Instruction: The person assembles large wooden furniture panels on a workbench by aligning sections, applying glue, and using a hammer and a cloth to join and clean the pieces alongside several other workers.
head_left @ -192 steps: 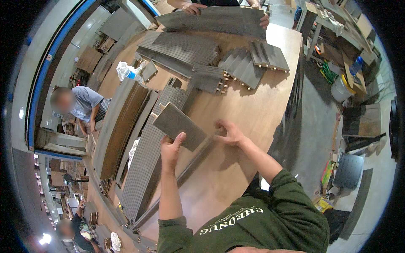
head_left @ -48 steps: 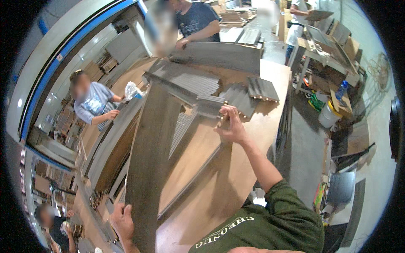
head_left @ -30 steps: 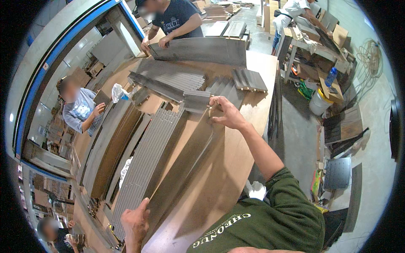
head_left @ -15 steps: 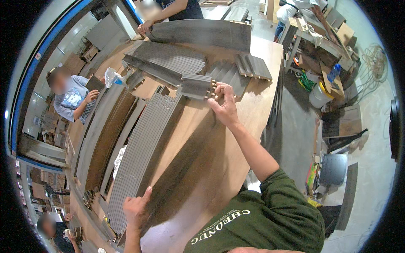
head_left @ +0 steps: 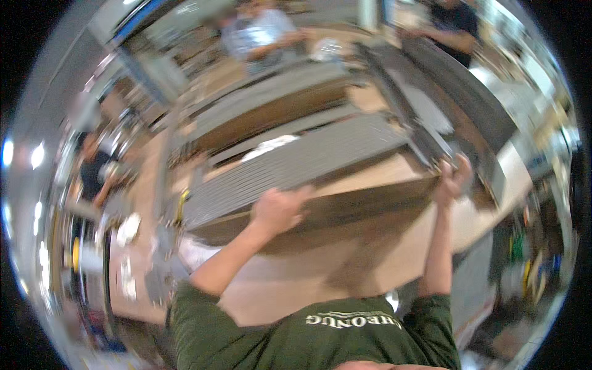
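Motion smears the view. A long dark grey board (head_left: 364, 206) lies across the table in front of me, along the near side of a stack of ridged grey boards (head_left: 296, 163). My left hand (head_left: 280, 211) is closed over the board's upper edge, left of its middle, with one finger or the thumb pointing right. At the board's right end is my right hand (head_left: 453, 180), its fingers pointing up and blurred. Beside those fingers, small light pegs seem to stick out of a grey piece. Whether the right hand grips the board or a peg cannot be made out.
More long boards (head_left: 271, 117) lie beyond the stack, with white crumpled wrapping (head_left: 268, 148) between. A person in dark clothes (head_left: 453, 31) handles a broad dark panel (head_left: 456, 74) at the far right. Another person (head_left: 262, 37) works across the wooden table (head_left: 296, 283), a third (head_left: 98, 172) at left.
The view has swung left, so the board now runs across it. My left hand sits farther along the board, closer to its middle. My right hand stays near the board's other end.
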Demonstrator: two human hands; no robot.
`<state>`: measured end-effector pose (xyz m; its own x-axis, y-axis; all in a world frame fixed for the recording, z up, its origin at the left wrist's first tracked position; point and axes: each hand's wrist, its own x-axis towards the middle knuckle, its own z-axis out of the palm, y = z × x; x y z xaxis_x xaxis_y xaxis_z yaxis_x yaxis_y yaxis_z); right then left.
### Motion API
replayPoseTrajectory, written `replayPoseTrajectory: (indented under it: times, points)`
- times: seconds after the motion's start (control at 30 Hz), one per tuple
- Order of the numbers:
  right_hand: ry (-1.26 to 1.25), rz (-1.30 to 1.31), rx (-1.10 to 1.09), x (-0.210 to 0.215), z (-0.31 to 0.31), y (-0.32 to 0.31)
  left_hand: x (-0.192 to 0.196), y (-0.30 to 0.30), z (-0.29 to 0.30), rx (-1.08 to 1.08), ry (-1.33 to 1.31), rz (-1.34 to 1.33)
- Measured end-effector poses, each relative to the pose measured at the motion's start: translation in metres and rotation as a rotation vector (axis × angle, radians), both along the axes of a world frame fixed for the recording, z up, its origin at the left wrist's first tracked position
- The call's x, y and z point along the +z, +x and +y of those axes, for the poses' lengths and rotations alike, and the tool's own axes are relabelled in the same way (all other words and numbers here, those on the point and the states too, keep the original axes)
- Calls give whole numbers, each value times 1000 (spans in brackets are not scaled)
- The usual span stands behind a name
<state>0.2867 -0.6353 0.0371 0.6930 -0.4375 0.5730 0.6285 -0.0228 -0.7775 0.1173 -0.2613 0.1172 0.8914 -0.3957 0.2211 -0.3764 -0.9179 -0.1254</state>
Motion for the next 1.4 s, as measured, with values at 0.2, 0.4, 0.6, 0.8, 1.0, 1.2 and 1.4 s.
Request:
replayPoseTrajectory:
  times: [0.2, 0.4, 0.6, 0.8, 1.0, 1.2, 1.4]
  points:
    - [-812, 92, -407, 58, 48, -55, -11, -3, -26, 196, -53, -147]
    - [-1534, 139, 253, 106, 180, -132, -11, -78, 17, 234, -533, -760]
    - [-1652, 182, 408, 112, 246, -148, -95, -196, 163, 885, -863, -700]
    - [-1733, 318, 434, 109, 337, -177, -176, -181, 240, 784, -484, -77]
    - [-1740, 333, 330, 98, 336, -172, -167, -170, 238, 708, -653, -91]
    - [-1789, 360, 322, 101, 343, -181, -150, -207, 239, 729, -718, -120]
    - [-1692, 269, 249, 90, 341, -184, -173, -326, 288, 1501, -447, -176]
